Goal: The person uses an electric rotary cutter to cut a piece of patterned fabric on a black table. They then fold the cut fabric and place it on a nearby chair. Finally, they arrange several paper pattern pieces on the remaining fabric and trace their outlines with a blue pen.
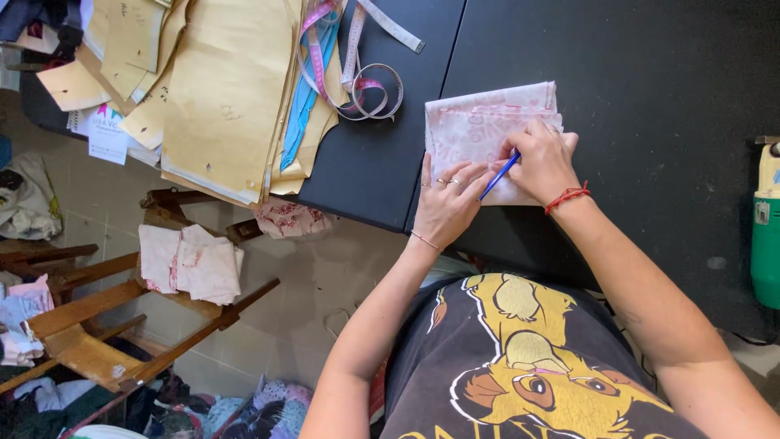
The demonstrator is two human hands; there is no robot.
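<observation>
A folded piece of pale pink printed fabric [479, 122] lies on the black table [650, 73] near its front edge. My left hand [445, 203] presses flat on the fabric's lower part, fingers spread, rings on them. My right hand [543, 161] grips a blue pen [498, 177] whose tip points down-left toward the fabric beside my left fingers. A red cord bracelet sits on my right wrist.
Tan paper pattern pieces [227, 89] are stacked on the table's left end, with measuring tapes [366, 73] coiled beside them. A wooden chair [122, 309] with pink fabric scraps [199, 264] stands below left. A green cylinder [766, 236] is at the right edge.
</observation>
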